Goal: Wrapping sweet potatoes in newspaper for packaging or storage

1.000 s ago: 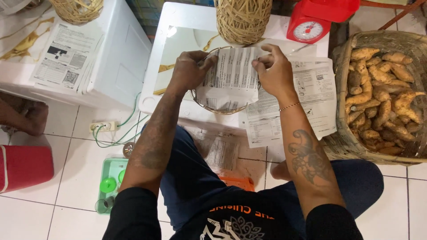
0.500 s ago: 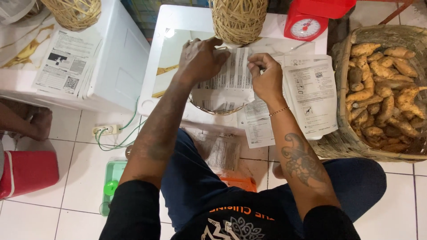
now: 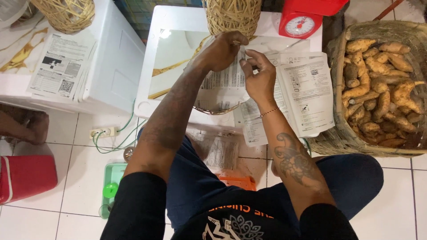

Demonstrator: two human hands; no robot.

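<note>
two hands meet over the white table (image 3: 178, 26) in my head view. my left hand (image 3: 222, 51) and right hand (image 3: 258, 78) both pinch the far edge of a printed paper sheet (image 3: 222, 86), fingers clamped on it. the sheet drapes over a small woven basket (image 3: 213, 109), its long axis running near to far. a big basket of sweet potatoes (image 3: 378, 84) sits right.
</note>
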